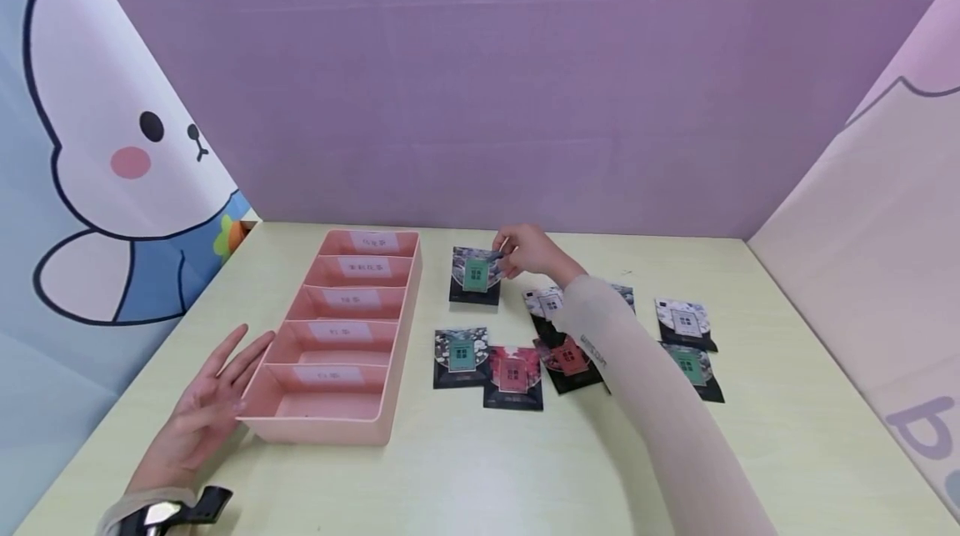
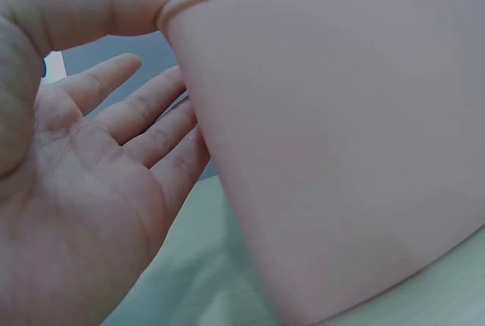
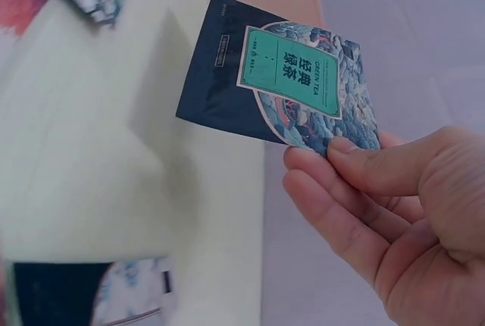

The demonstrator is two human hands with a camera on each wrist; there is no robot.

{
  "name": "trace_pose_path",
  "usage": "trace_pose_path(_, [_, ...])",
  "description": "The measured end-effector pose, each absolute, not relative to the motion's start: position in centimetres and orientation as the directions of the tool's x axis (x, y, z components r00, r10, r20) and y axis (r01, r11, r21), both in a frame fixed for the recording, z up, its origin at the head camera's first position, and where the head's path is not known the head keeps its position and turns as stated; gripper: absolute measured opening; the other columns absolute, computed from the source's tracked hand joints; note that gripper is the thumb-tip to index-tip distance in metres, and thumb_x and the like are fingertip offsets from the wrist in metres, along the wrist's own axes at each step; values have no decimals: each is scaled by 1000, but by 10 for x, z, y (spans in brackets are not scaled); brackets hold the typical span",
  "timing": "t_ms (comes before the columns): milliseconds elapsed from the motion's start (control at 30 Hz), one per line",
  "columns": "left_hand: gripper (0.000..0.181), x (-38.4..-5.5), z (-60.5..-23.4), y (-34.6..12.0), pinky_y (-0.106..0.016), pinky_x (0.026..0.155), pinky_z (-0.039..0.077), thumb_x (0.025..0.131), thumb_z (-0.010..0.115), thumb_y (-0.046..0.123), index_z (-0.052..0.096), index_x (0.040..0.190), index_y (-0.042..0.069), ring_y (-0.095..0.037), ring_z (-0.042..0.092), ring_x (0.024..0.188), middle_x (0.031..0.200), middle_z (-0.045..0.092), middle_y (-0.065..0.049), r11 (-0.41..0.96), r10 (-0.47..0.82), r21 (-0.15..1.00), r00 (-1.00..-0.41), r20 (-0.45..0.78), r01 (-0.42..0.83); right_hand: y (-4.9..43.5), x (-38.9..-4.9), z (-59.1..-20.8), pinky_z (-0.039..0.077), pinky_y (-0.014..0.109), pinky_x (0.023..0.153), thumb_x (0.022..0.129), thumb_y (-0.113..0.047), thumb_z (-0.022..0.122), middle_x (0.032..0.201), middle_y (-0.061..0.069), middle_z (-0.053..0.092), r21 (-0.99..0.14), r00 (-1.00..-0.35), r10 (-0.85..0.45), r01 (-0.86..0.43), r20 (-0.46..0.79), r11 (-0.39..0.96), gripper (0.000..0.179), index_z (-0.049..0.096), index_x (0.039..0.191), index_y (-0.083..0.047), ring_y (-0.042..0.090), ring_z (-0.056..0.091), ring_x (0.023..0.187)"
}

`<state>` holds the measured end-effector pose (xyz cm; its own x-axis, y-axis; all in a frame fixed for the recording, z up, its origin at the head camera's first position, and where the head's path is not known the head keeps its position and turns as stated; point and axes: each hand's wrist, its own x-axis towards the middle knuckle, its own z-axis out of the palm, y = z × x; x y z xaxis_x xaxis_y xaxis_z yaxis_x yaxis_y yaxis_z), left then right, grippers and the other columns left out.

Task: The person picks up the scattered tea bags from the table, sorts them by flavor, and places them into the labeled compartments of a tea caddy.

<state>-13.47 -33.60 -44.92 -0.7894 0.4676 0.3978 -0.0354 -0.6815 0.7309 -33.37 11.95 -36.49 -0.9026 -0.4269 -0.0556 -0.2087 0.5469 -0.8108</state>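
Between thumb and fingers, my right hand (image 1: 534, 252) pinches a green tea sachet (image 3: 295, 76) by its corner. The sachet is dark with a green label and hangs above the table at the back, right of the pink divided box (image 1: 400, 361). My left hand (image 1: 204, 404) is at the box's near left corner, its fingers extended. In the left wrist view the thumb (image 2: 114, 7) touches the box's rim and the other fingers lie against or beside its wall. Labelled dividers split the box into several compartments; the near ones show no sachets.
Right of the box lie a green-labelled sachet (image 1: 461, 357) and a red one (image 1: 513, 378), edges touching. More sachets, including a red one (image 1: 572, 363), lie partly under the right forearm. A white-patterned sachet (image 1: 686, 323) and a green-labelled one (image 1: 694, 371) lie farther right. A purple backdrop (image 1: 487, 102) stands behind.
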Motion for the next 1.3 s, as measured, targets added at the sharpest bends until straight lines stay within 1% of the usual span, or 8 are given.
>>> trace_pose_path(200, [92, -134, -448, -335, -31, 110, 35, 81, 10, -27, 6, 162, 18, -14, 30, 146, 161, 31, -5, -698, 473, 715, -777, 416, -42, 113, -338, -348, 57, 51, 77, 90, 10, 62, 87, 16, 59, -828, -905, -423, -197, -53, 524, 18, 62, 107, 6, 32, 69, 73])
trace_pose_path(367, [92, -134, -448, -335, -31, 107, 40, 81, 11, -27, 9, 162, 19, -13, 31, 145, 160, 32, -4, -699, 468, 713, -786, 404, -50, 108, -337, -333, 58, 46, 73, 89, 10, 62, 83, 16, 59, -841, -907, -419, -191, -45, 506, 18, 62, 107, 7, 41, 69, 80])
trace_pose_path(567, [94, -135, -449, -334, -31, 103, 44, 79, 5, -29, 2, 161, 17, -15, 27, 147, 162, 28, -7, -724, 485, 688, -752, 448, -57, 104, -339, -317, 59, 40, 69, 91, 13, 53, 87, 19, 60, -855, -912, -408, -183, -36, 485, 20, 61, 108, 7, 42, 70, 83])
trace_pose_path(767, [97, -137, -451, -334, -33, 110, 36, 75, 2, -29, -4, 161, 17, -17, 23, 149, 164, 24, -8, -750, 497, 657, -725, 477, -82, 96, -341, -305, 59, 37, 67, 90, 11, 56, 88, 18, 62, -867, -911, -412, -187, -23, 462, 20, 63, 108, 6, 35, 72, 80])
trace_pose_path(867, [98, -134, -450, -335, -33, 111, 35, 76, 4, -28, 0, 161, 19, -15, 27, 148, 162, 28, -6, -730, 480, 679, -762, 434, -73, 90, -340, -298, 59, 39, 68, 88, 12, 58, 87, 18, 62, -870, -906, -423, -196, -16, 452, 21, 63, 107, 5, 32, 73, 77])
trace_pose_path(1000, [98, -132, -449, -335, -32, 111, 34, 76, 6, -28, 4, 162, 20, -13, 31, 146, 161, 32, -3, -715, 468, 695, -790, 396, -75, 81, -340, -290, 59, 39, 68, 87, 12, 61, 85, 18, 63, -871, -896, -443, -206, -15, 447, 21, 63, 107, 4, 39, 71, 81])
trace_pose_path(1233, [96, -135, -452, -335, -35, 115, 27, 75, 5, -29, -7, 160, 14, -19, 22, 149, 164, 21, -10, -762, 494, 643, -717, 492, -84, 59, -337, -284, 59, 41, 69, 87, 10, 65, 80, 16, 60, -867, -876, -482, -233, -9, 440, 20, 64, 106, 3, 34, 71, 75])
trace_pose_path(1300, [97, -135, -453, -335, -36, 115, 28, 75, 5, -29, -3, 161, 15, -19, 23, 149, 164, 22, -10, -771, 493, 628, -719, 490, -101, 52, -335, -282, 59, 40, 68, 88, 10, 64, 78, 16, 58, -865, -867, -499, -250, 0, 435, 19, 63, 105, 3, 32, 71, 73])
